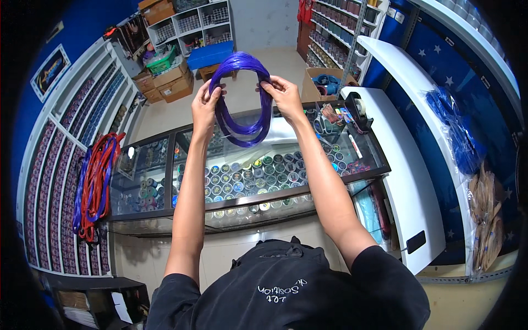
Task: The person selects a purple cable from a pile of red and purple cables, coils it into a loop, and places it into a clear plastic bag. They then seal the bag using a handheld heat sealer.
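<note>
A glossy purple coil of thin line hangs as an upright oval loop between my hands, above the glass display counter. My left hand grips its left side, thumb toward me and fingers partly hidden behind the strands. On the opposite side my right hand pinches the coil between thumb and fingers. Both arms reach forward. Through the counter's glass, rows of small round tubs show below the loop.
On the counter's right end are scissors, a marker and a tape dispenser. Red and blue cords hang at its left end. Stocked shelves line the left wall. Cartons and a blue box stand beyond.
</note>
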A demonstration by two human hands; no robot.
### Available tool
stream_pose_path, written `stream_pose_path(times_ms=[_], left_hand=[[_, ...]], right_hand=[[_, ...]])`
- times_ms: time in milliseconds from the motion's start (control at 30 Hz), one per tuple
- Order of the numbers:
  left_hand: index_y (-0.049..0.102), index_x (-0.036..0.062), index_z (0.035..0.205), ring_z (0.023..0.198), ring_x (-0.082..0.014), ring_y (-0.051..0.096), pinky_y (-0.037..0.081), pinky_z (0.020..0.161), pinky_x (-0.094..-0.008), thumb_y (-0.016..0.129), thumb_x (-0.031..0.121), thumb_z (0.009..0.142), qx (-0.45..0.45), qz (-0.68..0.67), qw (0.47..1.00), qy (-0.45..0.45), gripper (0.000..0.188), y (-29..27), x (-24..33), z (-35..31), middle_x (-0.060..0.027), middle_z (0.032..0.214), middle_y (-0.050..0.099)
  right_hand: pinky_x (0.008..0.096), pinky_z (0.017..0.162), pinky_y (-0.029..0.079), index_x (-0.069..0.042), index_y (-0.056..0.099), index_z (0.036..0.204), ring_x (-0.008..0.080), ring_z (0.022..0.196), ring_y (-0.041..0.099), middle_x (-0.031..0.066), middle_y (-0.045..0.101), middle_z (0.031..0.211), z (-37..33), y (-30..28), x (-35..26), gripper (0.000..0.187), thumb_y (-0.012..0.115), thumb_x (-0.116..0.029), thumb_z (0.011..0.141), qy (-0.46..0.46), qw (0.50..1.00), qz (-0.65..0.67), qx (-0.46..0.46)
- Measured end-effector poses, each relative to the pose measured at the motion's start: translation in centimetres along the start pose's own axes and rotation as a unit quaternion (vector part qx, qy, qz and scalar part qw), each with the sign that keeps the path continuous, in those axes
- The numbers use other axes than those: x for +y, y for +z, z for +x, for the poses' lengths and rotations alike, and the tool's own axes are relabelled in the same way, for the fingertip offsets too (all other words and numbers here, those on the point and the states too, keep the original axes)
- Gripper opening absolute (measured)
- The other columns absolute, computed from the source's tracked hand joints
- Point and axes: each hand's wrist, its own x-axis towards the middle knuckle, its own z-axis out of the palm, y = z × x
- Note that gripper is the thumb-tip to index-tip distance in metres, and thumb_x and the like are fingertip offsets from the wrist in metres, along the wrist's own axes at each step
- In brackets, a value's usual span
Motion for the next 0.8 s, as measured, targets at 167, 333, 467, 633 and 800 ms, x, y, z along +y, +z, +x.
stream_pose_path(times_ms=[167, 333, 467, 633, 800], left_hand=[[0.042, -0.0041, 0.135, 0.1, -0.0149, 0.061, 0.047, 0.088, -0.0254, 0.061, 0.012, 0.092, -0.005, -0.02, 1.0, 0.023, 0.05, -0.1, -0.3, 0.6, -0.0109, 0.115, 0.062], [0.043, -0.0036, 0.135, 0.101, -0.0154, 0.061, 0.046, 0.09, -0.026, 0.061, 0.011, 0.092, -0.006, -0.009, 1.0, 0.025, 0.049, 0.1, -0.2, 0.6, -0.0116, 0.117, 0.062], [0.044, -0.0031, 0.134, 0.101, -0.0157, 0.061, 0.046, 0.091, -0.0265, 0.061, 0.011, 0.092, -0.015, -0.012, 0.999, 0.027, 0.048, 0.3, 0.1, 0.6, -0.0118, 0.117, 0.061], [0.045, -0.0034, 0.134, 0.122, -0.0185, 0.048, 0.035, 0.105, -0.0299, 0.061, 0.013, 0.092, -0.023, -0.008, 1.0, 0.003, 0.048, 0.9, 1.5, 0.2, -0.0151, 0.131, 0.052], [0.043, -0.003, 0.135, 0.129, -0.0213, 0.042, 0.031, 0.108, -0.0321, 0.063, 0.012, 0.09, -0.039, -0.019, 0.999, 0.009, 0.051, 0.5, 1.3, 0.5, -0.017, 0.138, 0.045]], right_hand=[[0.0231, 0.081, 0.05, 0.003, 0.064, 0.109, 0.0111, 0.087, 0.063, 0.0064, 0.068, 0.095, -0.2, 0.0, -0.3, 0.021, 0.062, -0.006, 0.089, 0.0, 1.0, 0.016, -0.006], [0.0228, 0.08, 0.05, 0.003, 0.063, 0.11, 0.0118, 0.087, 0.064, 0.0069, 0.068, 0.096, -0.4, 0.1, 0.1, 0.023, 0.062, -0.006, 0.089, -0.001, 1.0, 0.027, 0.01], [0.0235, 0.08, 0.051, 0.003, 0.063, 0.111, 0.0129, 0.089, 0.065, 0.0077, 0.068, 0.098, -0.3, 0.3, 0.4, 0.024, 0.062, -0.007, 0.09, -0.015, 0.999, 0.041, 0.018], [0.0244, 0.081, 0.051, 0.004, 0.062, 0.112, 0.0135, 0.09, 0.065, 0.0085, 0.068, 0.099, -0.3, 0.3, 0.2, 0.025, 0.063, -0.007, 0.09, -0.015, 0.999, 0.036, 0.008], [0.0249, 0.082, 0.051, 0.002, 0.062, 0.114, 0.0132, 0.091, 0.065, 0.0082, 0.068, 0.099, -0.2, 0.1, 0.1, 0.026, 0.063, -0.007, 0.09, -0.015, 0.999, 0.029, -0.01]])
